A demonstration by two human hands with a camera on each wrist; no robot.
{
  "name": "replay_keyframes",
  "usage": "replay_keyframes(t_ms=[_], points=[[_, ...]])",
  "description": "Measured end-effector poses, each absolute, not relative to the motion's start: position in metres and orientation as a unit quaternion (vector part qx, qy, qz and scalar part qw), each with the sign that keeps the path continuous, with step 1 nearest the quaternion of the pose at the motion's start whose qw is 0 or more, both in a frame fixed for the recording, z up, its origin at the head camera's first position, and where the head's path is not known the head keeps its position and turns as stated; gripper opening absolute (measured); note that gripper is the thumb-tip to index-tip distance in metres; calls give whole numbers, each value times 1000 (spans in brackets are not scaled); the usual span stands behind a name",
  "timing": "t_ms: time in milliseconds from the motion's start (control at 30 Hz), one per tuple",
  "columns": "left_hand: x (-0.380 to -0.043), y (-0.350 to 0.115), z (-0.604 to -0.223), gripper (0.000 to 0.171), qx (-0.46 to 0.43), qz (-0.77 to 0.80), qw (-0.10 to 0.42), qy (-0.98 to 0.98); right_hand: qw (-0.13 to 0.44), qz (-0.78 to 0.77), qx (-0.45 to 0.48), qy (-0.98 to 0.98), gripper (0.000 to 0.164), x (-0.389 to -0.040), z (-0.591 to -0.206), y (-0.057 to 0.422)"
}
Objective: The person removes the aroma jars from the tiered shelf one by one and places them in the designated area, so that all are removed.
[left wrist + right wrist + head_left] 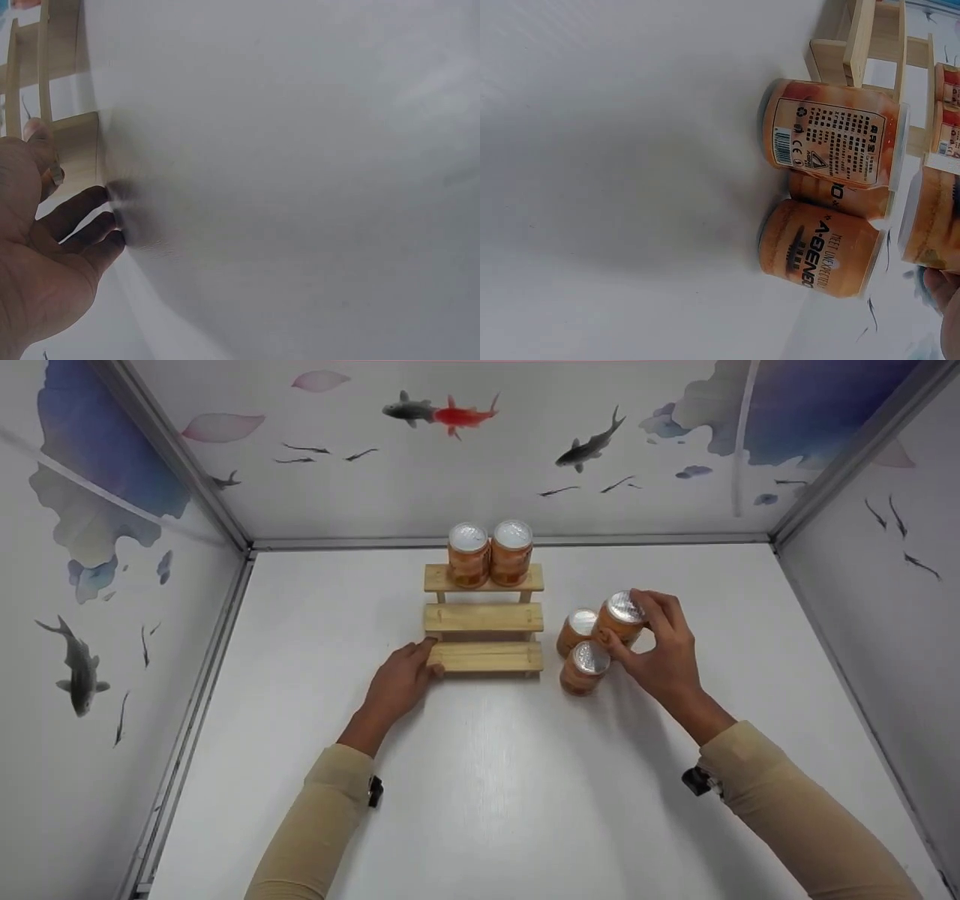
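My right hand (664, 652) grips an orange can (616, 624) with a silvery lid, thumb on one side and fingers at the top rim. In the right wrist view this can (931, 217) is raised above the others, and only a thumb and part of the hand show. Below it stand an orange can (832, 135), a second can (821, 251) and a third one between them, partly hidden. At the lowest step's left end, my left hand (401, 679) pinches the three-step wooden rack (486, 658), its other fingertips down by the table in the left wrist view.
Two more orange cans (490, 556) stand side by side on the rack's top step; its middle step (484, 617) and lowest step are bare. White panels with painted fish (589, 446) enclose the white table (480, 780) at the back and both sides.
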State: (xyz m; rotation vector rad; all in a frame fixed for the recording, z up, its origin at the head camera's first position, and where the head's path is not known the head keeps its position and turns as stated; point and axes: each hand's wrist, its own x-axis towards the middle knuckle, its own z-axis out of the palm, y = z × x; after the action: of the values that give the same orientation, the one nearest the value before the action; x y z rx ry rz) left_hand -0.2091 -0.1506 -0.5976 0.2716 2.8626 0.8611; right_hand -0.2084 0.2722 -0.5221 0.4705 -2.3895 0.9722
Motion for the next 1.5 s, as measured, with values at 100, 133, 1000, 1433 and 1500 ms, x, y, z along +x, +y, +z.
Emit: replay_keyframes(t_ms=[100, 133, 1000, 1433, 1500], points=[[-210, -150, -598, 70, 90, 283, 68, 952, 261, 364, 172, -877, 68, -207, -524, 277], [-210, -150, -598, 70, 89, 282, 68, 953, 263, 362, 171, -878, 68, -206, -524, 278], [-210, -149, -599, 70, 89, 272, 59, 956, 271, 359, 151, -880, 69, -195, -529, 296], [-209, -150, -597, 69, 84, 274, 70, 955, 265, 364, 148, -881, 68, -191, -529, 297], [-210, -150, -597, 69, 84, 275, 71, 955, 262, 364, 148, -882, 69, -191, -530, 297]])
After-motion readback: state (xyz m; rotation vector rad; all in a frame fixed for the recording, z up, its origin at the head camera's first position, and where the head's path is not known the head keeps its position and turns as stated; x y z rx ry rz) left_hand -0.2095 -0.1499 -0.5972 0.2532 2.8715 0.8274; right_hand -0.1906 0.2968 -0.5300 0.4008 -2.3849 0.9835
